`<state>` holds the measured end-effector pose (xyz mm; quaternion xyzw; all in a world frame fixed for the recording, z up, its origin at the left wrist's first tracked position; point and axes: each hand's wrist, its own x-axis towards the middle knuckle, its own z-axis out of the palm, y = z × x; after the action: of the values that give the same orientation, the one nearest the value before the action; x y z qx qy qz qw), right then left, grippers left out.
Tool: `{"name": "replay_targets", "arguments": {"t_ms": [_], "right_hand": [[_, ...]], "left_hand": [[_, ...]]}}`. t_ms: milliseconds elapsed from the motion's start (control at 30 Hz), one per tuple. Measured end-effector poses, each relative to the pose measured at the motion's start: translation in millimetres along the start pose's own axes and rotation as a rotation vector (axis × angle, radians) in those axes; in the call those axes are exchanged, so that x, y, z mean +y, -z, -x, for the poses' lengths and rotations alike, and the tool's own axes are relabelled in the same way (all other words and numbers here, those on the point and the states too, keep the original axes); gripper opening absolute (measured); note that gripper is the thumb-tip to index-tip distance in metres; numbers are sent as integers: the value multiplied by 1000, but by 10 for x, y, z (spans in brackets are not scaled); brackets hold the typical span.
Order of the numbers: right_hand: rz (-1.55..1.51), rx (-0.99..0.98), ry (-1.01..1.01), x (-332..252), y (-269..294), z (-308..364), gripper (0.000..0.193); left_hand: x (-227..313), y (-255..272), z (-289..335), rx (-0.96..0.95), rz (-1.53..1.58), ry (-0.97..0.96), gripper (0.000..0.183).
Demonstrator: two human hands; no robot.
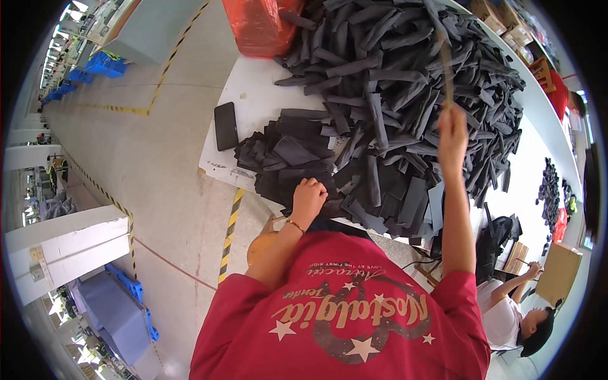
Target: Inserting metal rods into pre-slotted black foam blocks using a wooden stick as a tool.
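Observation:
My left hand [310, 201] rests with curled fingers at the near edge of a stack of flat dark fabric pieces [294, 152], closed on one of them; its fingertips are partly hidden. My right hand [453, 136] is raised over the right part of the table, wrapped round a long thin stick [446, 60] that points away from me and is smeared by motion. Beneath the stick lies a big heap of dark grey fabric tubes [386, 38]. Flat dark pieces [411, 199] lie between my two hands.
A black phone [226, 126] lies on the white table [253, 79] at its left side. A red plastic bag [259, 28] stands at the far left corner. To the right, a person [510, 313] in white sits near a cardboard box [558, 273]. Yellow-black tape [231, 234] marks the floor.

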<state>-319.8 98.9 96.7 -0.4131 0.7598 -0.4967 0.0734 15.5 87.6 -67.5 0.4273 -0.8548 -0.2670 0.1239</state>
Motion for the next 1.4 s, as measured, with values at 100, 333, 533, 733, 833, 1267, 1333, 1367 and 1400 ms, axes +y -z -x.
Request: {"name": "replay_targets", "arguments": {"t_ms": [100,333,533,733,833,1267,1333,1367,1400], "right_hand": [[106,-354,149,266,133,705,18],[393,-790,392,328,389,1099,22],[358,-797,496,311,178,1108,21],[-318,-804,-114,195,-475,1491,15],[-483,-884,-318,121,-565,1662,17],[-133,-557,-144,-200,-801,2055,11],[-146,-587,-142,-185,-692,2119,10],[-182,-610,-137,-166,-634,2158,10],[-218,-635,-133,-164,-576,2171,11]], "left_hand": [[-17,171,-116,-67,247,120,12],[34,661,-289,-180,523,180,17],[291,838,-411,-186,533,115,14],[1123,1150,-473,455,93,-393,46],[660,915,-316,626,793,89,76],[953,580,-500,500,1870,704,26],[923,680,-604,576,1850,710,24],[882,689,-620,580,1807,736,24],[829,682,-624,583,1764,763,25]]}}
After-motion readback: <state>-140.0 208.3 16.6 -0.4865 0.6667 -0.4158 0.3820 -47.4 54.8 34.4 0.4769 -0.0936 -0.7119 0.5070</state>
